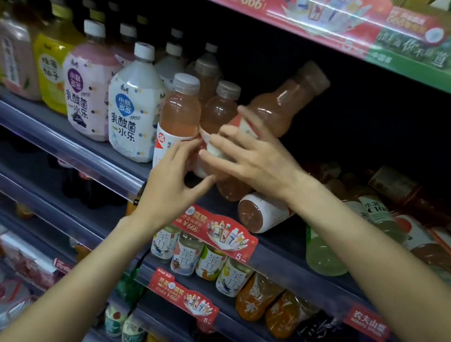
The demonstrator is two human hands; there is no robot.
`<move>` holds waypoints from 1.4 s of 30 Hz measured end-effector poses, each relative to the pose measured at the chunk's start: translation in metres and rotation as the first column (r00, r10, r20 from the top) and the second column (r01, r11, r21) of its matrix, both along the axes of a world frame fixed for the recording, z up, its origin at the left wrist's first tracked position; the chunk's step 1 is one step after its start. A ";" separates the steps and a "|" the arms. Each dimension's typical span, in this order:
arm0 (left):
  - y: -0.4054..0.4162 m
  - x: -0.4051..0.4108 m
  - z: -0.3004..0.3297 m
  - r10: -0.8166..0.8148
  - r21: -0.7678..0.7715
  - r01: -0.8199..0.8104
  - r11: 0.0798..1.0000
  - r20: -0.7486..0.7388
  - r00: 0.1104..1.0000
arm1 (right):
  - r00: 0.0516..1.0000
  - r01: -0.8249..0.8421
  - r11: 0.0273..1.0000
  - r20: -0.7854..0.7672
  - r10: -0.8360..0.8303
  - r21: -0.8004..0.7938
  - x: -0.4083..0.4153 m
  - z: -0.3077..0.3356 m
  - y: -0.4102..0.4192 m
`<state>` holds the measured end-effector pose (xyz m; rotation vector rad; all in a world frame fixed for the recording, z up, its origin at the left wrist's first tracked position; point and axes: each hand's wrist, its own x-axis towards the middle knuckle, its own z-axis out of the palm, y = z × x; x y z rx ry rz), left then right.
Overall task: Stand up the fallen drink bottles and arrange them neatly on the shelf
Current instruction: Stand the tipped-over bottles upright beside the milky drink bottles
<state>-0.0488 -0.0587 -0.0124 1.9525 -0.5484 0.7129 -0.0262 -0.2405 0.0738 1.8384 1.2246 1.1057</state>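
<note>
The shelf (pixel 116 165) is long and grey, and it holds many drinks. Well off to the left of the fingers stand big bottles in rows; the nearest is a white bottle (pixel 134 106) and next to it a pink bottle (pixel 89 92). Off to the right of the fingers, a pile of fallen bottles (pixel 407 224) lies on its side. Just below the right hand, one fallen bottle (pixel 260 211) lies with its round bottom facing out.

The right hand (pixel 251 154) holds a tilted bottle (pixel 277 110) of orange-pink drink. Its fingers are curled around the bottle's white label, and the cap leans up and to the right. The bottom of this bottle is low by the shelf, under the hand.

Just left of the right fingers stand two upright bottles (pixel 181 115) of the same drink, side by side.

The left hand (pixel 168 188) is below them. Its fingers are spread apart, with the fingertips touching the label of the front upright bottle.
</note>
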 end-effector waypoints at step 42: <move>-0.017 0.010 -0.043 0.472 0.094 -0.478 0.873 0.080 0.878 | 0.507 0.664 0.738 -0.800 -0.322 0.124 0.034 -0.015 -0.065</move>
